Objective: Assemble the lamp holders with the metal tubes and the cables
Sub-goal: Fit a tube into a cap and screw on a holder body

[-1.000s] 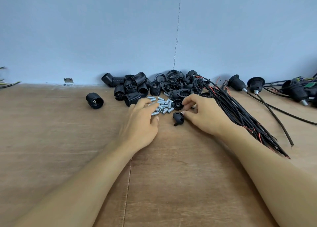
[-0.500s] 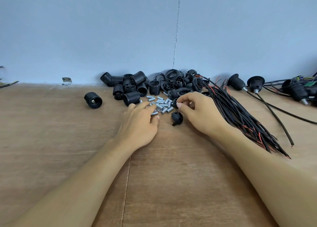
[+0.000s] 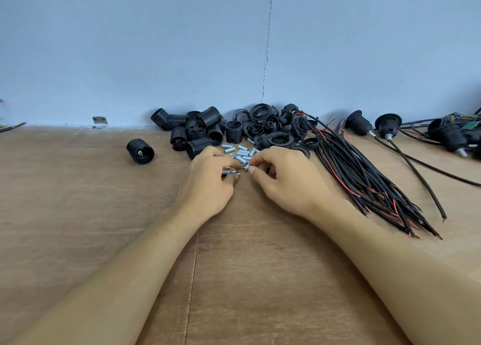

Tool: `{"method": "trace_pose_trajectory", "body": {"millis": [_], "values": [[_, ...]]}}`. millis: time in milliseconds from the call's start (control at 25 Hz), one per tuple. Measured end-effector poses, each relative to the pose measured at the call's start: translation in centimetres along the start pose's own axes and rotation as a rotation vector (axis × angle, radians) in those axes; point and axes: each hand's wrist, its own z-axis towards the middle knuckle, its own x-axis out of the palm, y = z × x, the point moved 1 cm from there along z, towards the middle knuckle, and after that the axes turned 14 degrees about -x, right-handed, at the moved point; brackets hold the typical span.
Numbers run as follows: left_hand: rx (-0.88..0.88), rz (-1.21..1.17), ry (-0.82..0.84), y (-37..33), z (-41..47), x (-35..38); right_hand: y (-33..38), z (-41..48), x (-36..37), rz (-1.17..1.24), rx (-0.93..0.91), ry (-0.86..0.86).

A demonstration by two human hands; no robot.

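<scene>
On a worn plywood bench (image 3: 104, 240), the left hand (image 3: 208, 185) pinches one shiny metal tube (image 3: 230, 173). The right hand (image 3: 289, 183) curls its fingertips at the near edge of a heap of short silvery tubes (image 3: 240, 153), its grip unclear. To the right fans a bundle of black and red cables (image 3: 364, 178). To the left one ribbed black lamp holder (image 3: 140, 152) lies alone, with a pile of holders (image 3: 203, 131) farther back by the blue wall (image 3: 130, 45).

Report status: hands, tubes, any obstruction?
Left hand pinches a small silver metal tube. Right hand curled at the pile of silver tubes, grip unclear. Black-and-red cable bundle lies to its right.
</scene>
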Motion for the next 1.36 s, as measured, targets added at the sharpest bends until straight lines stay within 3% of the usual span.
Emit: {"method": "trace_pose_trajectory", "body": {"millis": [280, 440, 640, 800, 1120, 1360], "values": [[-0.084, -0.076, -0.092, 0.0, 0.3, -0.2, -0.2, 0.2, 0.0, -0.042, 0.041, -0.018], [-0.051, -0.061, -0.117, -0.4, -0.2, -0.4, 0.7, 0.2, 0.2, 0.059, -0.032, -0.055], [-0.108, 0.066, -0.108, -0.6, -0.5, -0.7, 1.3, 0.2, 1.8, -0.160, -0.085, 0.224], [-0.120, 0.092, -0.082, -0.8, -0.6, -0.7, 1.0, 1.2, 2.5, -0.259, -0.035, 0.300], [-0.078, 0.147, -0.089, -0.3, -0.3, -0.2, 1.4, 0.4, 1.8, -0.335, -0.012, 0.240], [-0.108, -0.111, -0.039, 0.3, 0.0, 0.0, 1.0, 0.1, 1.0, -0.187, -0.049, 0.214]]}}
